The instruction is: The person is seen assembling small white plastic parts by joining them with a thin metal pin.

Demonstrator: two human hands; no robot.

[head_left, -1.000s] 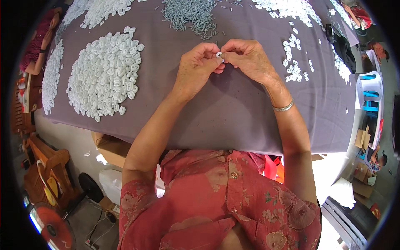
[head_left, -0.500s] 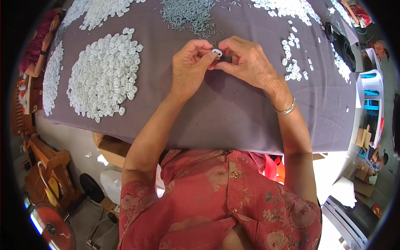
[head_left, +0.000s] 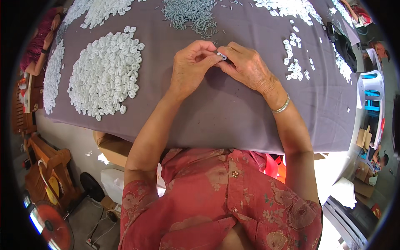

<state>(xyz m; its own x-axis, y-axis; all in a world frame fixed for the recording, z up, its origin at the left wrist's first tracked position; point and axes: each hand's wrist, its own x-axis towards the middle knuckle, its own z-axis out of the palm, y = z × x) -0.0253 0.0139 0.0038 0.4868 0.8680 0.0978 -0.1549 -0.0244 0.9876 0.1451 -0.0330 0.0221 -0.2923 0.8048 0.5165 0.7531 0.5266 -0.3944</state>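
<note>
Between both hands is a small white oval plastic piece (head_left: 222, 56) with two dark holes, held above the table. My left hand (head_left: 192, 66) pinches it from the left, thumb stretched along its edge. My right hand (head_left: 246, 66), above a silver bracelet (head_left: 283, 104), grips it from the right with thumb and curled fingers. Fingers hide part of the piece. Just beyond the hands lies a heap of small grey pins (head_left: 189, 14). To the left spreads a large pile of similar white pieces (head_left: 104, 75).
Several loose white pieces (head_left: 295, 71) lie to the right on the grey-brown tablecloth (head_left: 233, 112). More white heaps (head_left: 291, 9) sit at the far side. Another person's arm (head_left: 39, 54) rests at the far left. A black bag (head_left: 343, 48) lies near the right edge.
The white piece has shifted slightly right and turned, with the right fingers closing further over it. Both hands stay close together.
</note>
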